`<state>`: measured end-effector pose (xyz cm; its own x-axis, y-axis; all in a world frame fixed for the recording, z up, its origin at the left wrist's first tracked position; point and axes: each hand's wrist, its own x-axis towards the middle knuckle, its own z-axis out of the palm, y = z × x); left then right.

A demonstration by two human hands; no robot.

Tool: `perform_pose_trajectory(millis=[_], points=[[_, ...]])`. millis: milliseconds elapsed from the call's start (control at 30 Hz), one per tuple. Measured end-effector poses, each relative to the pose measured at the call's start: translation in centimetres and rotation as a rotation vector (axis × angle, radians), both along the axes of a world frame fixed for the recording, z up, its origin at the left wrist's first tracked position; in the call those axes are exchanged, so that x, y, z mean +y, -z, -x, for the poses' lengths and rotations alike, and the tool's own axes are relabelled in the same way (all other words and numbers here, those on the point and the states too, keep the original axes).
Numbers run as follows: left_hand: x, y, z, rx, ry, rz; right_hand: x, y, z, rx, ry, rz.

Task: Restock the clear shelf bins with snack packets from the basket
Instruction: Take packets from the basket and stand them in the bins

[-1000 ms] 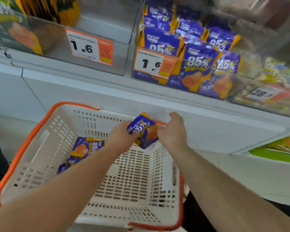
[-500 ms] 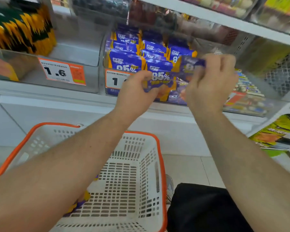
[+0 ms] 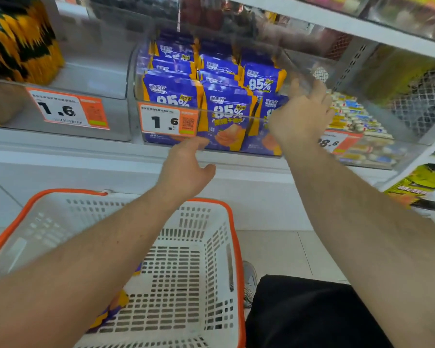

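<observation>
At the front of the clear shelf bin [image 3: 236, 114], rows of purple snack packets [image 3: 226, 114] stand upright behind the transparent wall, the front ones pressed close against it beside an orange price tag [image 3: 168, 120]. Over the bin's right end, the right hand [image 3: 300, 116] reaches in among the packets; its fingers are spread and loosely bent, and whether they pinch a packet I cannot tell, since the hand covers that spot. Below the bin, the left hand [image 3: 186, 169] hangs in front of the shelf edge with fingers relaxed, holding nothing. Under both arms sits the white basket [image 3: 234, 237] with an orange rim, and a few more purple packets [image 3: 116, 307] show at its bottom beneath the left forearm. This looks like the placing step, with a packet being settled into the right-hand row. Next, by my reckoning, one hand must go down into the basket for another packet, reaching low to the near left corner.
</observation>
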<state>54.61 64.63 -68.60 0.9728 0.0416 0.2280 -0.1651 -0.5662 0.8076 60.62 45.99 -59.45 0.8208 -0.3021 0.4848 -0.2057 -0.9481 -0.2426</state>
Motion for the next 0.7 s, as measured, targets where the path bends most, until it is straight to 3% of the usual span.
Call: perform_pose_trajectory(millis=[67,133,233,333,433,633,700], points=[[0.7,1.6,0.5,0.067,-0.020,0.010,1.2,1.4,0.7,-0.262,-0.045,0.018],[1.5,3.5,1.2,0.129,-0.032,0.009,3.0,3.3,1.5,-0.480,-0.244,0.036],[3.1,6.2,2.5,0.238,-0.045,0.030,7.0,7.7,3.1,-0.502,-0.547,-0.024],[5.7,8.5,3.8,0.354,-0.059,0.043,11.1,13.2,4.5,-0.316,-0.718,-0.114],[9.5,10.9,5.3,0.453,-0.143,0.016,14.6,19.4,5.8,-0.075,-0.693,-0.289],[17.0,15.5,8.6,0.644,-0.339,0.108,19.4,29.7,9.1,0.835,-0.407,-0.559],[18.6,16.7,9.3,0.683,-0.387,0.122,20.8,32.9,9.8,1.070,-0.281,-0.736]])
